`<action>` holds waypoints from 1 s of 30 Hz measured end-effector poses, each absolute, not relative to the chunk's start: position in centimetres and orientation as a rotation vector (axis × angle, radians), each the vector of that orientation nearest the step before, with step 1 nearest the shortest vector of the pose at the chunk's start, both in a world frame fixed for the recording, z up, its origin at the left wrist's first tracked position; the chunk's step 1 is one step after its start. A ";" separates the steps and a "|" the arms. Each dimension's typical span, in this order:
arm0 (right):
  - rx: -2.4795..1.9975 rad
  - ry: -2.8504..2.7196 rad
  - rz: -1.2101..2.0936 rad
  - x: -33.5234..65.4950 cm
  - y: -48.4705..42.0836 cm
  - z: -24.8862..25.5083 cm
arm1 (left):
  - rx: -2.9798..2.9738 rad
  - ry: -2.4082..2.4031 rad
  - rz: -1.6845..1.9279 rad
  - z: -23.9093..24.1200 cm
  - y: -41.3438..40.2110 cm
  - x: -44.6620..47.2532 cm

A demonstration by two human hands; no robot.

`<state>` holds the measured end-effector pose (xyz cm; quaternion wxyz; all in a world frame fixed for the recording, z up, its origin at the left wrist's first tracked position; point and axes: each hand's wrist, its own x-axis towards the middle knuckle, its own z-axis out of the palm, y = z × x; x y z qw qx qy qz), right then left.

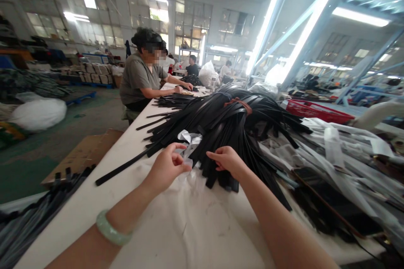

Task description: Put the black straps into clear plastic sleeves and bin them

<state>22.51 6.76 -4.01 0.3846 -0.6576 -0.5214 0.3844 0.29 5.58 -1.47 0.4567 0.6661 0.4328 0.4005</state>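
Observation:
My left hand [168,164] is beside a crumpled piece of clear plastic film [190,139]. Its thumb and forefinger are apart, with the film near their tips; no firm grip shows. A jade-green bangle [112,228] circles that wrist. My right hand [227,160] lies against the near ends of a big bundle of black straps [205,119], forefinger stretched out and the other fingers curled under. What those curled fingers hold, if anything, is hidden. A brown tie [239,104] runs around the top of the bundle.
Across the table [126,168], a person [139,71] in a grey top handles small things. On the right are white plastic wrapping [334,147], a dark phone-like slab [337,199] and a red basket [318,110]. More black straps [47,214] hang low on the left near cardboard [82,153].

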 end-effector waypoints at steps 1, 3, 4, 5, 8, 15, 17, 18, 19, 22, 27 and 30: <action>-1.644 -1.306 1.016 22.6 6.8 -3.8 | 1.651 1.071 0.987 -1.4 5.4 0.3; -1.610 -1.279 1.052 22.8 6.8 -3.5 | 1.663 1.072 0.981 -1.2 5.3 0.3; -1.614 -1.276 1.050 22.8 6.8 -3.4 | 1.674 1.076 0.977 -1.2 5.2 0.2; -1.628 -1.283 1.037 22.7 6.8 -3.4 | 1.690 1.084 0.973 -1.2 5.2 0.2; -1.687 -1.339 0.968 22.2 6.7 -3.8 | 1.759 1.127 0.971 -1.3 5.4 0.1; -1.826 -1.734 0.360 21.4 5.8 -4.0 | 2.005 1.227 1.023 -1.6 5.8 -0.2; -1.807 -1.742 0.356 21.1 5.5 -4.0 | 2.049 1.232 1.025 -1.7 5.7 -0.2; -1.799 -1.730 0.405 20.9 5.4 -4.0 | 2.063 1.229 1.018 -1.8 5.7 -0.2; -1.787 -1.707 0.475 20.7 5.3 -4.1 | 2.076 1.222 1.009 -1.8 5.6 -0.2; -1.716 -1.531 0.818 20.4 5.2 -4.5 | 2.115 1.177 0.975 -2.0 5.5 -0.1; -1.552 -1.293 1.156 20.6 5.3 -3.4 | 2.119 1.126 0.929 -2.0 5.5 -0.1; -1.344 -1.217 1.285 21.1 4.8 -1.7 | 2.043 1.083 0.924 -1.8 5.3 0.0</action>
